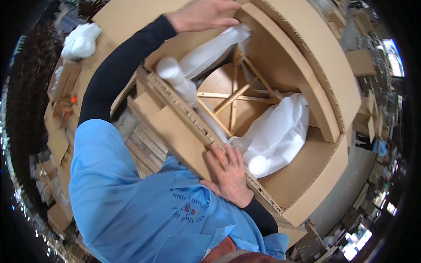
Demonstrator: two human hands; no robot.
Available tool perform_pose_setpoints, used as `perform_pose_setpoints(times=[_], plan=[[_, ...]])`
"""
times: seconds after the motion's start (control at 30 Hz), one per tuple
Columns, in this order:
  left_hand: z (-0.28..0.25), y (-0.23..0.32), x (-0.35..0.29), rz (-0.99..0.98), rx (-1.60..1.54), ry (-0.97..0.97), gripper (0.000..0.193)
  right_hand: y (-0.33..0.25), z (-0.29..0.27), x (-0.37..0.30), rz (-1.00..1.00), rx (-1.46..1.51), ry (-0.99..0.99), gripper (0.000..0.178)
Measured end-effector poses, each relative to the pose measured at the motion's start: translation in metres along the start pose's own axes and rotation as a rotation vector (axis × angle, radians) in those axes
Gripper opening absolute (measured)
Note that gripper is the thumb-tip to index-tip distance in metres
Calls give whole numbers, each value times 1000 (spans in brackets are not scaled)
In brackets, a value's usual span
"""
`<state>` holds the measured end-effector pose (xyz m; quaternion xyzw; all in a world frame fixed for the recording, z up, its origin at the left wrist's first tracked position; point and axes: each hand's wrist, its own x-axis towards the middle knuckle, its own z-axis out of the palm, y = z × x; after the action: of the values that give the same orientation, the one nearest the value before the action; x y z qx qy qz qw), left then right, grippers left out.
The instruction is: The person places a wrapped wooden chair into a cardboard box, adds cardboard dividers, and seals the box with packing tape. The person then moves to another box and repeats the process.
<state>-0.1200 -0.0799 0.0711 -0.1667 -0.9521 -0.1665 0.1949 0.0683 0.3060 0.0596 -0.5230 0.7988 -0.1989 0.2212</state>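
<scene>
- The large corrugated cardboard carton stands open in the middle of the view, its flaps spread outward; a wooden stool or small chair lies upside down inside it, seat underside and crossed stretchers facing up.
- The legs are sleeved in white foam wrap; one wrapped leg points up at the near left, another lies at the right side, a third reaches toward the far wall.
- The left hand, on a black-sleeved arm, lies flat with fingers extended on the far cardboard flap, just above the top of a wrapped leg; it grips nothing.
- The right hand rests spread-fingered on the near cardboard flap, pressing its edge, touching the carton's rim just beside a wrapped leg end; it holds nothing.
- Judgement: both palms appear to be steadying or folding flaps. Done well, pressure stays even on both sides, fingers kept clear of the crease, and the protruding wrapped legs are seated below the rim first.
- A bundle of white wrap lies on flattened cardboard at far left; wooden pallet slats show below the carton.
</scene>
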Motion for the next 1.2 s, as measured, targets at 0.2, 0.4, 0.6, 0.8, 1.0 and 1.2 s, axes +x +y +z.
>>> perform_pose_setpoints(times=[0.2,0.4,0.6,0.8,1.0,1.2], plan=[[-67,45,-223,-636,103,870,43,0,9,2,-32,-74,11,73],[77,237,-311,-1337,-1262,1044,52,9,25,-8,-100,-66,156,65],[51,290,-245,-1237,-1401,930,56,17,35,-13,-271,48,219,61],[6,292,-270,-876,-1612,1103,80,23,-49,-51,-163,1084,82,93],[-34,200,-111,-306,-1555,937,67,96,-17,-94,86,1359,-357,114],[-49,164,29,250,-2026,509,56,97,-128,-129,113,1243,173,112]])
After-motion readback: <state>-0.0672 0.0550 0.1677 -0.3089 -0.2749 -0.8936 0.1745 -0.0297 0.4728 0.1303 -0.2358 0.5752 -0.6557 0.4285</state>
